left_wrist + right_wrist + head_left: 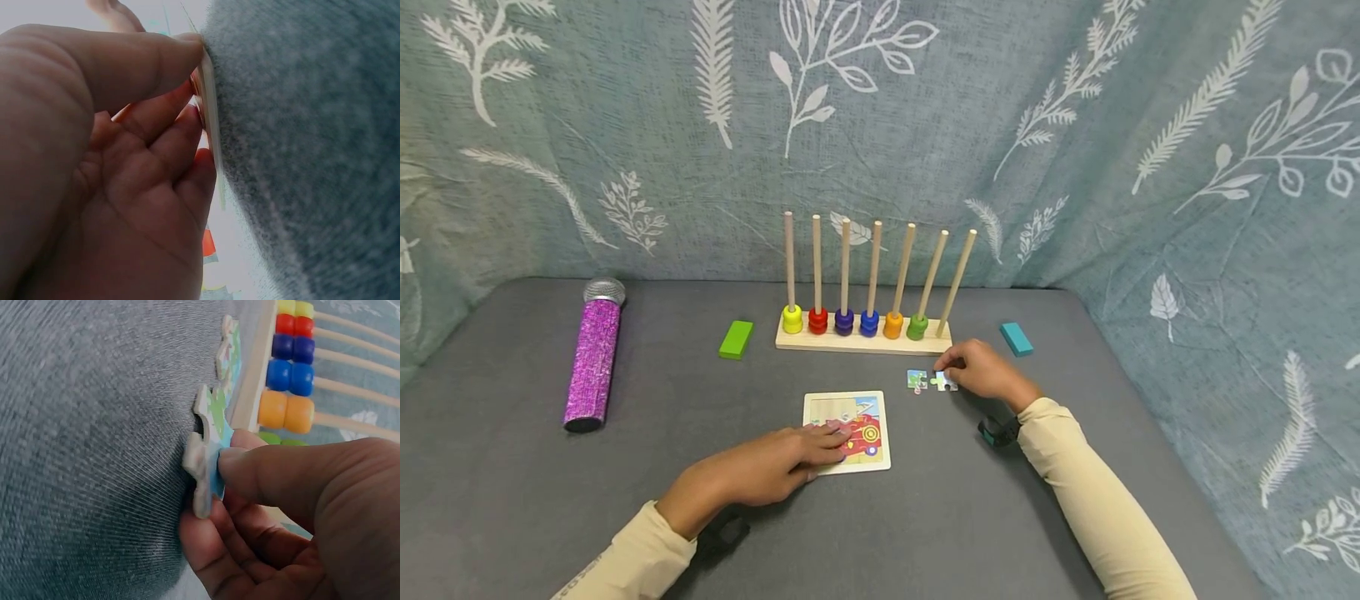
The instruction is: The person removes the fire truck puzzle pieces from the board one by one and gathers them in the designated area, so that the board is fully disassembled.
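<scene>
My left hand [775, 461] rests on a wooden puzzle board [886, 454] with a partly filled picture in red, yellow and blue. Its fingers lie over the left part of the picture; up close in the left wrist view, the thumb touches the edge of the board [214, 119]. To the upper right, my right hand [985, 369] pinches a jigsaw piece [215, 465] with blue and green on its face, tilted against the table between thumb and fingers. A second jigsaw piece [916, 379] lies flat just left of it.
Behind the pieces stands a wooden peg rack [865, 342] with upright rods and coloured beads. A green block [736, 340] lies to its left, a teal block [1017, 339] to its right. On the far left is a glittery purple microphone [592, 358]. Patterned cloth [880, 150] hangs behind.
</scene>
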`<act>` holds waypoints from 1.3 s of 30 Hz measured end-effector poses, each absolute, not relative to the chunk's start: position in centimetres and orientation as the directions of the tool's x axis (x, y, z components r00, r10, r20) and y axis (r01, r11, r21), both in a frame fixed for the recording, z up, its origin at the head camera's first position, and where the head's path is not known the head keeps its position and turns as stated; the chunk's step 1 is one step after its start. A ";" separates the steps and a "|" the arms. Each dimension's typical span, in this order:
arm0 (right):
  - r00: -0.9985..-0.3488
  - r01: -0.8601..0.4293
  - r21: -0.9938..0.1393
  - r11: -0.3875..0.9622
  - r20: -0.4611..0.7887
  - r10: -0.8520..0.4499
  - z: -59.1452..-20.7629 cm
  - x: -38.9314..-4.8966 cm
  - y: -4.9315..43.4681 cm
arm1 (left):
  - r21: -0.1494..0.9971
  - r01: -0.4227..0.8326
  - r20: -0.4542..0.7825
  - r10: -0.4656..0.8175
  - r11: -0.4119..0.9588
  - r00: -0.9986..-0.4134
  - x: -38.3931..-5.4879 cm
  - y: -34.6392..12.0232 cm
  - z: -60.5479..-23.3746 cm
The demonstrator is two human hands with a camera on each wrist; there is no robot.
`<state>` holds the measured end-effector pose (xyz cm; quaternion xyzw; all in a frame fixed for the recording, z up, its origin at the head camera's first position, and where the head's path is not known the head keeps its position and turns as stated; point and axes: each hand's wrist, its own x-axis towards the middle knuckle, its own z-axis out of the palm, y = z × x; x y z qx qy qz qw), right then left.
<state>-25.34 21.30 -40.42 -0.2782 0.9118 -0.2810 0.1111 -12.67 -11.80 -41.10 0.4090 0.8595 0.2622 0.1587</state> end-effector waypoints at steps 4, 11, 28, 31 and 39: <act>-0.828 -0.443 -0.561 0.699 -0.044 -0.559 -40.5 -25.4 21.1 | 0.581 0.624 -0.056 0.790 0.523 -0.610 -12.6 -11.7 -41.0; -0.841 -0.447 -0.530 0.721 -0.027 -0.541 -40.8 -25.0 21.4 | 0.584 0.619 -0.059 0.788 0.525 -0.612 -12.5 -11.5 -41.2; -0.803 -0.515 -0.541 0.665 0.033 -0.595 -39.2 -23.9 18.3 | 0.589 0.613 -0.053 0.782 0.527 -0.621 -12.6 -12.1 -41.0; -0.801 -0.512 -0.546 0.663 0.023 -0.599 -39.3 -23.5 18.0 | 0.598 0.609 -0.056 0.785 0.521 -0.617 -12.6 -12.0 -41.1; -0.757 -0.543 -0.563 0.623 0.007 -0.653 -39.2 -22.5 16.5 | 0.606 0.601 -0.066 0.786 0.521 -0.615 -12.7 -11.7 -41.2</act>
